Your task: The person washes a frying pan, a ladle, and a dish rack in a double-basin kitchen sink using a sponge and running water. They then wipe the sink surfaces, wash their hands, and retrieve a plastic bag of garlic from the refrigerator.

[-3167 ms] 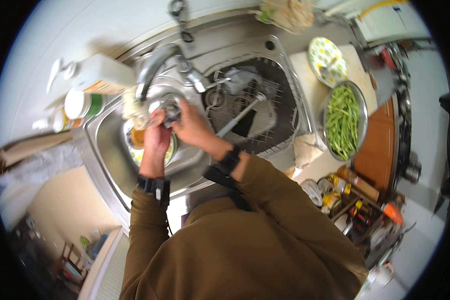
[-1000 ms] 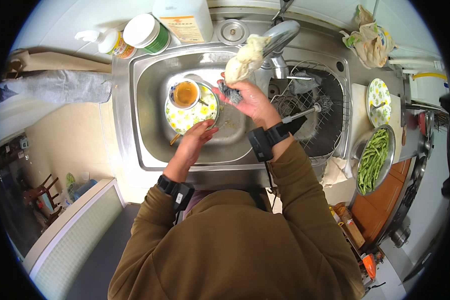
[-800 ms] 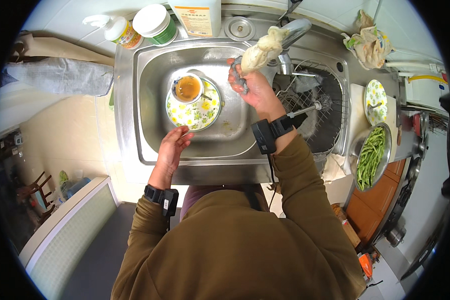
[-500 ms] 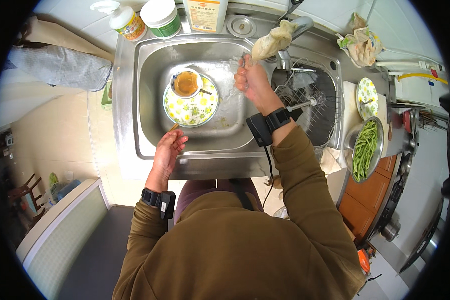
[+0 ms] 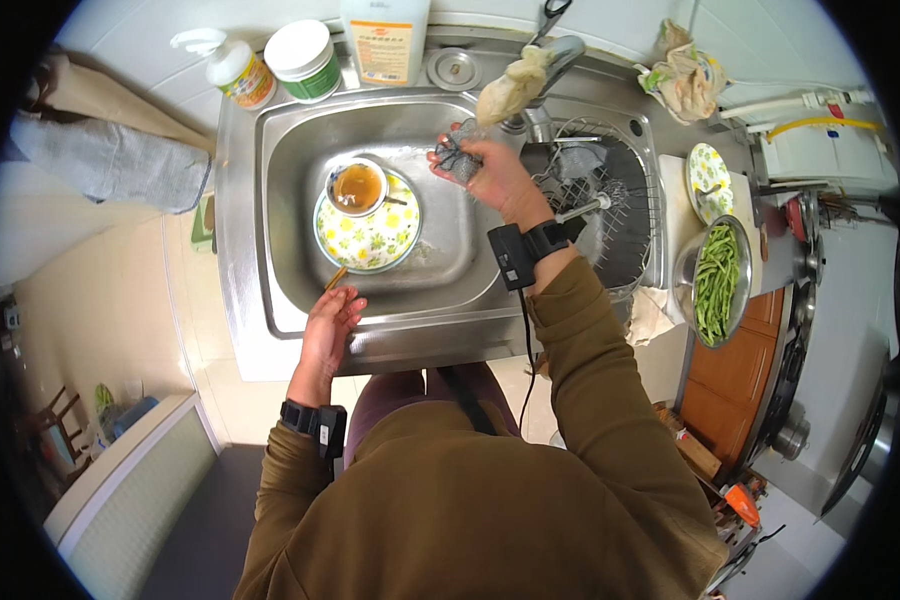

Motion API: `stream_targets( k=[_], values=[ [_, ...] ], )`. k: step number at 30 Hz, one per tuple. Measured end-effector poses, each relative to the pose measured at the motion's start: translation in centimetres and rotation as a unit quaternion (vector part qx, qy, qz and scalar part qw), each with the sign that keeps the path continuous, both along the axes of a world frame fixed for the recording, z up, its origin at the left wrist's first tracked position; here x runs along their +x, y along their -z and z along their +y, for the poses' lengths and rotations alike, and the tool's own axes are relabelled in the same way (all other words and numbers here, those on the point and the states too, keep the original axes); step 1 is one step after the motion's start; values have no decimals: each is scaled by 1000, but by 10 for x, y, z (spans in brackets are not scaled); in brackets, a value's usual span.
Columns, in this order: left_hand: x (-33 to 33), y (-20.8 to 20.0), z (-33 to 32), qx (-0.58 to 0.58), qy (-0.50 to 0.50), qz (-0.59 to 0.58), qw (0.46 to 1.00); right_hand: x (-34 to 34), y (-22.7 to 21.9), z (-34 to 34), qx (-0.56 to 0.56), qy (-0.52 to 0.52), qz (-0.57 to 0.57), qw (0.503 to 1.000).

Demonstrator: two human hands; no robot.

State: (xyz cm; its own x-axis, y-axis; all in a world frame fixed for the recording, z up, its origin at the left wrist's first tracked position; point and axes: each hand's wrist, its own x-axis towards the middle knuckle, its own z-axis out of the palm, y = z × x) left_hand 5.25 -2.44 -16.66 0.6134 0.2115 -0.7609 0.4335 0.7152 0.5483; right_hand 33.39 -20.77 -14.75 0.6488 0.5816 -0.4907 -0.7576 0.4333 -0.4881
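Note:
My right hand (image 5: 497, 178) is raised over the back right of the sink (image 5: 292, 285), with its fingers curled around a grey wire-mesh scrubber (image 5: 458, 155). My left hand (image 5: 332, 318) hovers at the front rim, its fingers loosely bent and apart with nothing visible in them. Close to its fingertips, the tip of a wooden chopstick (image 5: 337, 277) sticks out past a flowered plate (image 5: 367, 244) in the basin. On that plate stands a small bowl (image 5: 357, 187) of brownish liquid, with a dark utensil handle beside it.
A faucet (image 5: 562, 60) with a cloth over its spout stands behind my right hand. A wire rack (image 5: 653, 215) fills the right basin. A bowl of green beans (image 5: 718, 283) and another flowered plate (image 5: 709, 183) are at right. Bottles and a tub (image 5: 303, 60) line the back.
My right hand has moved slightly left from beside the cloth-covered faucet and loosened, so the scrubber now shows. The whole view has shifted a little. My left hand stays near the chopstick.

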Motion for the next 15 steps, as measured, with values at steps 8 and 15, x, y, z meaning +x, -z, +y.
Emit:
stream_targets(
  k=[8,15],
  values=[
    [-1,11,-2,4,38,6,999,-7,8,16,-90,71,-18,993],
    [15,9,-12,9,89,4,996,-19,-10,21,-551,-44,-375,744]
  ],
)
